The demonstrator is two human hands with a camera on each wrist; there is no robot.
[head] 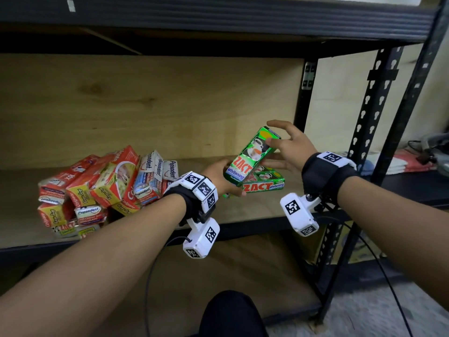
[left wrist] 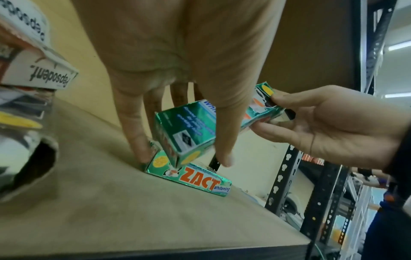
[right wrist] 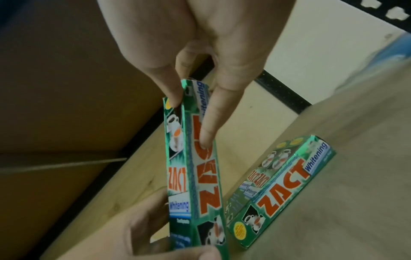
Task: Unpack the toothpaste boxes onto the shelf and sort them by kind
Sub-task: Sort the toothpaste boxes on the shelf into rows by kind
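A green ZACT whitening box (head: 250, 155) is held tilted above the wooden shelf board (head: 245, 215). My left hand (head: 229, 182) grips its lower end, thumb and fingers on either side (left wrist: 189, 126). At the upper end my right hand (head: 273, 148) pinches the box, thumb on top and fingers underneath (right wrist: 195, 176). Right below, more green ZACT boxes (head: 264, 185) lie flat on the board (right wrist: 282, 190); the held box's lower corner hangs just over them (left wrist: 195, 177).
A loose heap of red Colgate and white Pepsodent boxes (head: 109, 186) sits at the left of the shelf, with a ZACT box at its bottom. A black upright post (head: 303, 105) stands to the right. The upper shelf's edge (head: 218, 20) runs overhead.
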